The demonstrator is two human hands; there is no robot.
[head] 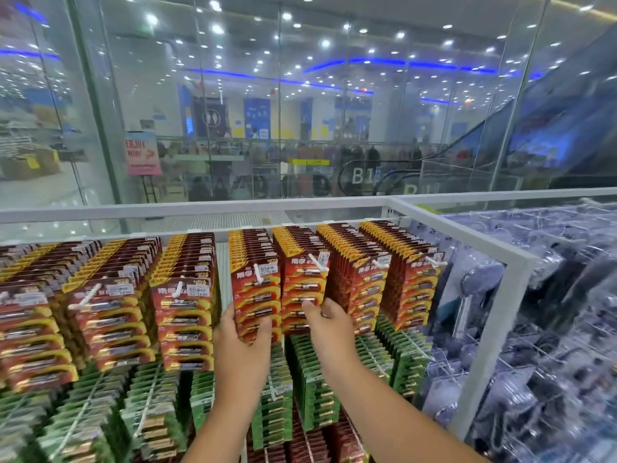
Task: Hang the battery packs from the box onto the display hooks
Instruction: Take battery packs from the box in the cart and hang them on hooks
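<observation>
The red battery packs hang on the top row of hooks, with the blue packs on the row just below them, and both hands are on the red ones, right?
Nearly right. The head view shows that the packs on the row below are green, not blue. The red battery packs do hang on the top row of hooks, and the left hand and the right hand are both on them.

Tall glass wall (300, 111) with metal mullions spans behind white metal rack frame (510, 272). Beyond glass: mall hall, ceiling (334, 38) dotted with round spotlights, blue neon strips (417, 63) curving across. Escalator (500, 128) rises at right, "B1" lettering (361, 175) on its glass balustrade. Pink sign on stand (143, 157) at left, near pale shiny floor (50, 192). Blurred crowd along far railing. Right of frame, clear-packaged goods (551, 295) hang on pegs.
</observation>
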